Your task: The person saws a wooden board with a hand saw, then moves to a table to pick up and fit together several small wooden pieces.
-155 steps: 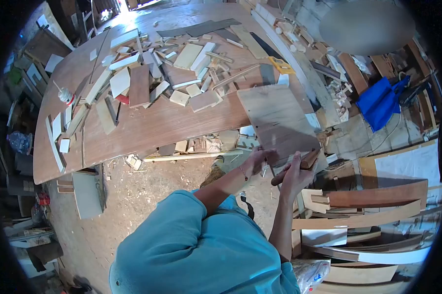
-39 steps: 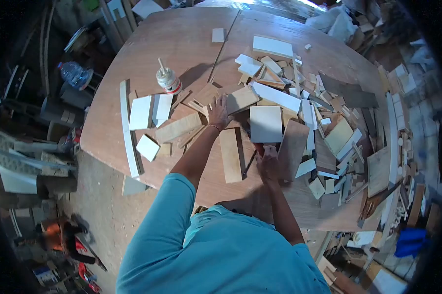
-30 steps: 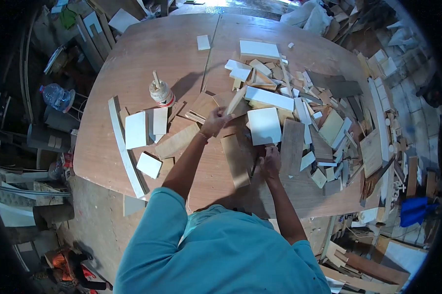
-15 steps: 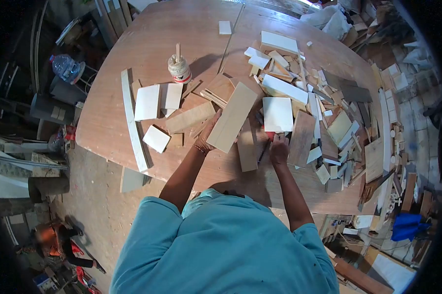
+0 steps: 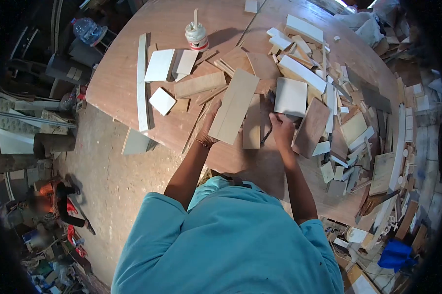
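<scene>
1. The workspace is filled by a large brown tabletop, on which wood pieces are spread.
2. At the lower left, well apart from the table, a co-worker in an orange top is seen on the floor side.
3. The table's right part is covered by a heap of wood offcuts.
4. Near the left edge, a long pale strip is laid.
5. A rectangular wooden board, marked by a lengthwise line, is held tilted above the table's near edge, left of a narrow wooden block.
6. This board is clamped by the left hand, partly hidden beneath it.
7. The right hand is kept apart from the left, its fingers curled at the near edge of a white square block; whether anything is gripped cannot be told.
8. Farther back, a stick is stood in a red-labelled jar.
</scene>
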Available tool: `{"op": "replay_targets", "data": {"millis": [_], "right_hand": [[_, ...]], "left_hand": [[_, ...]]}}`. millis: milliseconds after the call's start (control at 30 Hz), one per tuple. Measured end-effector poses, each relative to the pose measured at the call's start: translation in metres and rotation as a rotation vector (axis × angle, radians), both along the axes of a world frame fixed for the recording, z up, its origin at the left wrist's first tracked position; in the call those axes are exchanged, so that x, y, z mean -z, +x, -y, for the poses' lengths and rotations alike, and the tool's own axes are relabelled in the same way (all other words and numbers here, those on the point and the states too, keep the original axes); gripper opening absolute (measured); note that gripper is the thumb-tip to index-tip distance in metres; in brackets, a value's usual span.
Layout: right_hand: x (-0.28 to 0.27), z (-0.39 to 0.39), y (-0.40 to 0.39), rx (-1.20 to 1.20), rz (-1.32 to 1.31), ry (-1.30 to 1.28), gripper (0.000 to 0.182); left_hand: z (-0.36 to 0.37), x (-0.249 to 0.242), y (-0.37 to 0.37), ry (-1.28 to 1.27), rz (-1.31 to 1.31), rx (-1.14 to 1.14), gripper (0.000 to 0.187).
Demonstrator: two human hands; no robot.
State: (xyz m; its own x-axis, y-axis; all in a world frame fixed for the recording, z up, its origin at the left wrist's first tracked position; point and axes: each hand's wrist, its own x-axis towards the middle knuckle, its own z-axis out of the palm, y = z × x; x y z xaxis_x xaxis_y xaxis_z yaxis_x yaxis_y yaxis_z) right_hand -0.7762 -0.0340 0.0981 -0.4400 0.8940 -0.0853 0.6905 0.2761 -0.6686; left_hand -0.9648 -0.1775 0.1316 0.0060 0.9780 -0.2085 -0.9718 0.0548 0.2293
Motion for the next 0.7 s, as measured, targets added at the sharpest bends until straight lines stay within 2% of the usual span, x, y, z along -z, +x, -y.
{"op": "replay_targets", "data": {"millis": [33, 67, 133, 167, 233, 267, 367, 433, 467, 533, 567, 633, 667, 700], "right_hand": [[-0.019, 0.005, -0.004, 0.009, -0.26, -0.254, 0.049], [-0.039, 0.015, -0.014, 0.002, -0.257, -0.254, 0.049], [-0.067, 0.036, -0.037, 0.162, -0.527, -0.534, 0.071], [-0.06, 0.037, -0.043, 0.157, -0.528, -0.526, 0.071], [-0.037, 0.035, -0.054, -0.129, -0.278, -0.068, 0.079], [-0.031, 0.033, -0.054, -0.128, -0.281, -0.063, 0.079], [-0.041, 0.031, -0.051, -0.165, -0.279, -0.071, 0.075], [-0.074, 0.034, -0.041, -0.089, -0.431, -0.382, 0.059], [-0.071, 0.033, -0.039, -0.089, -0.432, -0.381, 0.059], [-0.067, 0.033, -0.035, -0.126, -0.557, -0.31, 0.04], [-0.065, 0.033, -0.033, -0.125, -0.559, -0.311, 0.04], [-0.074, 0.037, -0.031, -0.099, -0.683, -0.499, 0.03], [-0.072, 0.036, -0.029, -0.095, -0.688, -0.497, 0.03], [-0.067, 0.034, -0.027, -0.082, -0.716, -0.601, 0.031]], "left_hand": [[0.001, -0.001, 0.005, 0.024, 0.016, 0.0, 0.062], [0.001, -0.003, 0.01, 0.025, 0.019, -0.007, 0.062], [0.002, -0.009, 0.02, -0.038, -0.081, -0.096, 0.061], [0.0, -0.009, 0.025, -0.029, -0.082, -0.099, 0.061], [0.0, -0.002, 0.034, -0.092, -0.075, -0.156, 0.061], [0.001, 0.003, 0.035, -0.087, -0.078, -0.154, 0.061], [0.007, 0.01, 0.038, -0.015, 0.011, -0.119, 0.064], [0.013, 0.005, 0.042, 0.105, 0.036, -0.058, 0.063], [0.014, 0.005, 0.044, 0.106, 0.035, -0.058, 0.063], [0.015, 0.006, 0.047, 0.06, 0.016, -0.05, 0.064], [0.016, 0.006, 0.049, 0.058, 0.014, -0.048, 0.064], [0.015, 0.003, 0.052, 0.068, -0.029, -0.027, 0.066], [0.015, 0.0, 0.053, 0.069, -0.034, -0.022, 0.066], [0.015, -0.007, 0.054, 0.062, -0.101, -0.022, 0.066]]}}
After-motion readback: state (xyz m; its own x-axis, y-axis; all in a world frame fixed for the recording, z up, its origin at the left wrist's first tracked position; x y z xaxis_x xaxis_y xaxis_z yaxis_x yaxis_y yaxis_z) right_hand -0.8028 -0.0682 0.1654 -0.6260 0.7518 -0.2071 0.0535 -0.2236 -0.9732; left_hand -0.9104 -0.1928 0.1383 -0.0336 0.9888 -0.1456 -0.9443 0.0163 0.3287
